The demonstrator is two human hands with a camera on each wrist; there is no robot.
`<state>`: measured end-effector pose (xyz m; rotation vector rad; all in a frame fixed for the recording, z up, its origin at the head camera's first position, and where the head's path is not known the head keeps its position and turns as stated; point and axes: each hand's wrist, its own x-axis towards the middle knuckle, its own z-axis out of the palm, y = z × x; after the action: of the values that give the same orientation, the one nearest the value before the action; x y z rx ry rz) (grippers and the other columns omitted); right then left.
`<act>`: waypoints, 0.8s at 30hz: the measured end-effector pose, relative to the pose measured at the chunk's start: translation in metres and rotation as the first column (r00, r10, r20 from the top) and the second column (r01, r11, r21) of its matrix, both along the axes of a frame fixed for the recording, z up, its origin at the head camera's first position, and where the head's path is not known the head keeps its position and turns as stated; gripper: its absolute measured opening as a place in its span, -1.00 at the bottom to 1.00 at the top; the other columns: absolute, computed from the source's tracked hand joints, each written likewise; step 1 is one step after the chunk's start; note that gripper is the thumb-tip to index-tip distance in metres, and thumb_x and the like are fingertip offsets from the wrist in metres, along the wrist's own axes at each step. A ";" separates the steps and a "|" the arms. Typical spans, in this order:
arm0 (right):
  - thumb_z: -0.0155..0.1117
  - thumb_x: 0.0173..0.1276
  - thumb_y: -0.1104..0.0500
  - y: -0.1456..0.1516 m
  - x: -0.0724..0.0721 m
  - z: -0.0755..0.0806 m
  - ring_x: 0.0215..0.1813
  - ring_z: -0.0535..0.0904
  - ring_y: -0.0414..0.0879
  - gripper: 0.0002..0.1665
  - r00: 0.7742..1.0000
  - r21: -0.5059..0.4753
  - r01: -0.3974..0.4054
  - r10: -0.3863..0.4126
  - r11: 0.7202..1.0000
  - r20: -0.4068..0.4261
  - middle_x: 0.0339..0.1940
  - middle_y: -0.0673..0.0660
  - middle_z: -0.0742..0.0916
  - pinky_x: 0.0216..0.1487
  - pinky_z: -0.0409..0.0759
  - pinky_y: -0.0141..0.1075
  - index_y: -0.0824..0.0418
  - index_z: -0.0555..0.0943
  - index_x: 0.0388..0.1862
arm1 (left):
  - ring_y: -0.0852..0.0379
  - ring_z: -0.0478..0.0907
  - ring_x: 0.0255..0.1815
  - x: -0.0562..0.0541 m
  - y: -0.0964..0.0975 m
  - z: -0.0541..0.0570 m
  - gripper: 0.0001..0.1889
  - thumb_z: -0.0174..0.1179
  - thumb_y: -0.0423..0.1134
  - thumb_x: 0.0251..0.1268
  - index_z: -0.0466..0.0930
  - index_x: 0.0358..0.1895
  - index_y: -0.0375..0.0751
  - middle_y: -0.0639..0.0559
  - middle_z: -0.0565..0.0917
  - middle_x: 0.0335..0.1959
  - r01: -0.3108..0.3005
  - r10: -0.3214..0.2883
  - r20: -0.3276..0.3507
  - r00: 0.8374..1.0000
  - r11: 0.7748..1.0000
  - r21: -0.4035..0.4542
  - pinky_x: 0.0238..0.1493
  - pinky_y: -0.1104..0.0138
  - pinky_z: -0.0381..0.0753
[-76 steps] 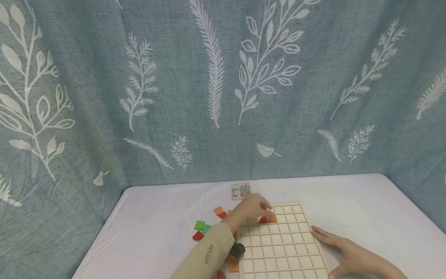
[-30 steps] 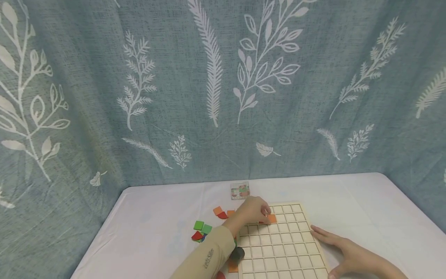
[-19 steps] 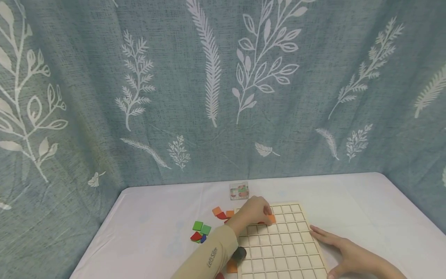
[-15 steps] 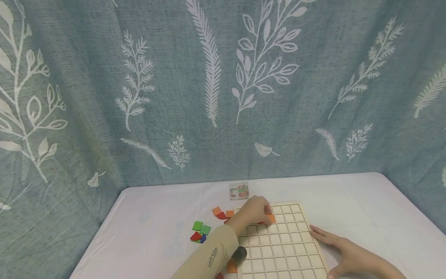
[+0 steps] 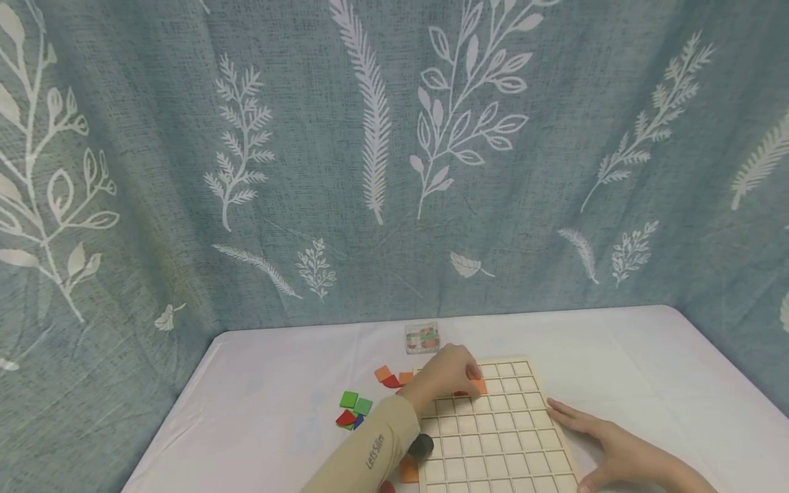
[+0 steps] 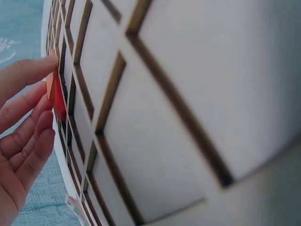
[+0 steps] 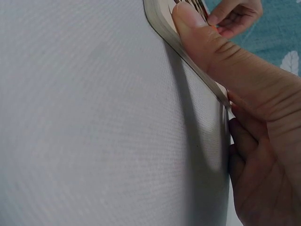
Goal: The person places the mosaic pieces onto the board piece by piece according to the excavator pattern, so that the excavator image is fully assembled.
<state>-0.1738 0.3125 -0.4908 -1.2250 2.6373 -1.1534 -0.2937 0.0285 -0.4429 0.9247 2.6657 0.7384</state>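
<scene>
A pale wooden grid board (image 5: pixel 502 438) lies on the white table. My left hand (image 5: pixel 453 370) reaches over its far left part. There, thumb and fingertips pinch an orange tile (image 6: pixel 50 89), seen from the side in the left wrist view; a red piece (image 6: pixel 60 99) sits right beside it. From the head view, the hand covers part of both. At the board's right edge, my right hand (image 5: pixel 616 445) rests with fingers extended and spread. In the right wrist view, its thumb (image 7: pixel 207 44) lies over the rim.
Left of the board lie loose pieces: a green tile (image 5: pixel 348 399), a red quarter-round piece (image 5: pixel 346 418), an orange tile (image 5: pixel 383 373) and several others. A small patterned card (image 5: pixel 422 337) lies beyond the board. A black round object (image 5: pixel 422 446) shows beside the left sleeve.
My left thumb and fingers, raised over the red and orange pieces at first, have come down and closed at the orange tile. The right hand stays at the board's edge.
</scene>
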 end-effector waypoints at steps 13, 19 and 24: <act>0.52 -0.19 0.11 -0.001 0.001 0.004 0.39 -0.11 -0.52 0.14 0.997 -0.006 0.005 -0.004 1.000 0.072 0.48 0.10 0.15 0.21 -0.10 -0.70 0.34 0.18 0.38 | 0.33 0.50 -0.46 -0.006 -0.004 -0.001 -0.87 0.39 -0.21 -0.03 0.71 -0.37 -0.10 0.18 0.65 -0.46 0.055 -0.055 -0.010 0.998 0.998 -0.005 -0.40 0.50 0.48; 0.51 -0.18 0.09 -0.003 0.002 0.004 0.39 -0.11 -0.52 0.14 0.997 0.008 0.016 -0.017 1.000 0.072 0.48 0.11 0.15 0.21 -0.06 -0.69 0.32 0.18 0.39 | 0.33 0.50 -0.44 -0.005 -0.004 0.002 -0.81 0.42 -0.16 -0.07 0.71 -0.34 -0.11 0.17 0.65 -0.45 0.077 -0.077 -0.006 0.997 0.997 -0.029 -0.39 0.51 0.48; 0.51 -0.18 0.11 -0.003 0.003 0.006 0.40 -0.12 -0.52 0.13 0.997 0.003 0.013 -0.013 1.000 0.070 0.48 0.11 0.14 0.21 -0.08 -0.69 0.33 0.17 0.39 | 0.32 0.49 -0.46 -0.006 -0.003 0.003 -0.81 0.42 -0.18 -0.08 0.70 -0.35 -0.11 0.16 0.63 -0.47 0.082 -0.082 -0.001 0.997 0.996 -0.018 -0.41 0.50 0.47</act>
<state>-0.1713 0.3090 -0.4850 -1.1463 2.5989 -1.1725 -0.2998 0.0254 -0.4398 1.0244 2.6138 0.6950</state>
